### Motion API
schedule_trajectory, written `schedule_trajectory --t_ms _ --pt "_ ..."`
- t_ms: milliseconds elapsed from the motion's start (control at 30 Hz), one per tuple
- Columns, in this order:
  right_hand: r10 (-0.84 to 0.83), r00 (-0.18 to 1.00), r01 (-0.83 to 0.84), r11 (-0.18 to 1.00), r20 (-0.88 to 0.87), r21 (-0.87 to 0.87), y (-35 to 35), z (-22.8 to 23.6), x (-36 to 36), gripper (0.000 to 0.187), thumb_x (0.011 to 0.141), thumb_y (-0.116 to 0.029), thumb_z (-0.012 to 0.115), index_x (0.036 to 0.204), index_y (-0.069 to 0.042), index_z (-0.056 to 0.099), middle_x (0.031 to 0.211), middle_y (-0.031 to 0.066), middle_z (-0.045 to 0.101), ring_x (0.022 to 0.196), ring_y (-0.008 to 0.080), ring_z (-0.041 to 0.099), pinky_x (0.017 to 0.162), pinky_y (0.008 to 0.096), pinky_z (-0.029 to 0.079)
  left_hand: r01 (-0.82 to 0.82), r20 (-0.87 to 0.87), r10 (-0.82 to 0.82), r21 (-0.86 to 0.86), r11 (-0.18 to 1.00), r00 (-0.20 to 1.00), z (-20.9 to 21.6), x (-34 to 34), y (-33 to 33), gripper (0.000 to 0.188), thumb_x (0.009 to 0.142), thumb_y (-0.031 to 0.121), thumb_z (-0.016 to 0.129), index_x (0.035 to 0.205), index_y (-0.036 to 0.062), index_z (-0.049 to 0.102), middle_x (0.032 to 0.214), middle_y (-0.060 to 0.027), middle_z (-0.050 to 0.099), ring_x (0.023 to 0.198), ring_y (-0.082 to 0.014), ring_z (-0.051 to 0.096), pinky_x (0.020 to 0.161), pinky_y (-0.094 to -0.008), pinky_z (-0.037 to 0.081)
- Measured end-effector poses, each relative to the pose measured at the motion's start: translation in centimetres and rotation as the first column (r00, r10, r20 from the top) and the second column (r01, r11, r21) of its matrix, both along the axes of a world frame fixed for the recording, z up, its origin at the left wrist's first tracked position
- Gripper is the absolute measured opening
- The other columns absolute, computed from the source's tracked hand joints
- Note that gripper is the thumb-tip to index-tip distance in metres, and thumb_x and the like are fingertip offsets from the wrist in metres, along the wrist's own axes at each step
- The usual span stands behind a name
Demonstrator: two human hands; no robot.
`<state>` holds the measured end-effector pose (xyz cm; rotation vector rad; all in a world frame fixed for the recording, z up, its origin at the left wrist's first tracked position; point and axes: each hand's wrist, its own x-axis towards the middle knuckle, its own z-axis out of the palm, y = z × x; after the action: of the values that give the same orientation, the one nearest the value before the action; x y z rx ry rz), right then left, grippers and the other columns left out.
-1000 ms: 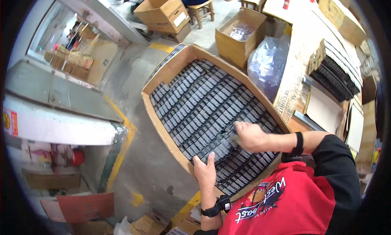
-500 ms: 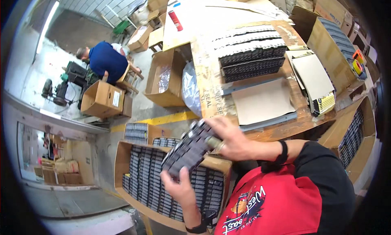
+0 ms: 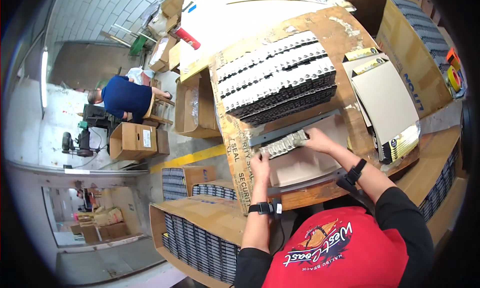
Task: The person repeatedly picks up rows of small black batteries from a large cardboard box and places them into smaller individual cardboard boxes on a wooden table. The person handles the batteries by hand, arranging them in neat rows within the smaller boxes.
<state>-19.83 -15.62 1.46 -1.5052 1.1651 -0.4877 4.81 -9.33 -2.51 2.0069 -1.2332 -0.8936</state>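
Observation:
A row of small flat packs (image 3: pixel 283 144), grey-white along its visible face, stretches between my two hands above the worktable. My left hand (image 3: pixel 259 165) grips its left end with the fingers closed. My right hand (image 3: pixel 319 140) is closed on the other end. Beneath the row lies a beige cardboard sheet (image 3: pixel 305 167) on a grey flat plate (image 3: pixel 265 134). Just beyond stands a large block of stacked packs (image 3: pixel 280 75), white on top with black sides. Black straps circle both my wrists.
Beige cards with yellow-and-black ends (image 3: pixel 385 95) lie on the table's (image 3: pixel 345 30) right. A carton (image 3: pixel 200 206) of packs stands at lower left, another (image 3: pixel 440 163) at right. A red cylinder (image 3: pixel 187 38) lies farther back. A seated person (image 3: pixel 127 98) works near a machine at left.
The packs have moved from above the lower-left carton to over the cardboard sheet. Both my hands went right with them. My view has shifted, and the row now lies flatter.

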Motion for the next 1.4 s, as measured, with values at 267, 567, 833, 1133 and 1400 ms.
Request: schedule_trajectory --t_ms 267,567,833,1133,1400 --pt "-0.142 0.927 0.083 0.980 -0.348 -0.178 1.7 -3.8 1.2 0.058 0.085 -0.053 0.048 0.117 -0.004 0.053 0.106 0.0244 0.059 0.093 0.0430 0.057 0.082 0.0467 0.046 -0.051 0.036 0.056 -0.124 0.991 0.998 1.1 -1.8 -0.3 0.048 0.079 0.020 0.067 0.116 -0.0058 0.051 0.107 -0.0204 0.060 0.096 -0.0285 0.058 0.088 -0.0359 0.043" --pt "-0.051 0.868 0.011 0.996 -0.494 -0.084 1.4 -0.9 1.2 0.070 0.085 -0.062 0.040 0.104 0.002 0.059 0.098 0.0266 0.061 0.094 0.0408 0.058 0.081 0.0461 0.047 0.024 0.030 -0.020 -0.133 0.991 0.999 -0.3 -1.5 -0.3 0.075 0.081 0.028 0.063 0.134 -0.0110 0.027 0.137 -0.0291 0.031 0.131 -0.0380 0.026 0.109 -0.0396 0.019" --pt "-0.428 0.821 0.337 0.898 -0.379 -0.284 4.8 -1.6 -2.3 0.029 0.084 -0.022 0.047 0.095 0.004 0.055 0.095 0.0244 0.059 0.090 0.0397 0.057 0.080 0.0483 0.046 0.702 0.599 -0.485 -0.191 0.686 0.637 7.5 -7.6 -1.8 0.070 0.080 0.027 0.063 0.139 0.0079 0.030 0.143 -0.0220 0.024 0.134 -0.0391 0.020 0.105 -0.0539 0.020" --pt "-0.658 0.580 0.455 0.751 -0.480 -0.479 5.8 -5.4 -9.8 0.019 0.076 -0.015 0.051 0.086 -0.003 0.060 0.082 0.0196 0.063 0.079 0.0356 0.062 0.072 0.0467 0.050 0.930 0.715 -0.648 -0.011 0.368 0.265 2.3 -9.7 -3.5 0.017 0.081 0.007 0.049 0.097 0.0102 0.054 0.127 -0.0088 0.047 0.134 -0.0268 0.028 0.102 -0.0608 0.022" --pt "-0.413 0.704 0.189 0.893 -0.578 -0.407 5.6 -4.9 -7.1 0.014 0.069 -0.008 0.054 0.075 0.001 0.064 0.076 0.0194 0.063 0.071 0.0355 0.062 0.063 0.0453 0.052 0.938 0.714 -0.662 0.019 0.345 0.228 1.4 -9.4 -3.3 0.028 0.078 0.010 0.052 0.105 0.0140 0.057 0.128 -0.0105 0.048 0.134 -0.0297 0.027 0.105 -0.0587 0.017"
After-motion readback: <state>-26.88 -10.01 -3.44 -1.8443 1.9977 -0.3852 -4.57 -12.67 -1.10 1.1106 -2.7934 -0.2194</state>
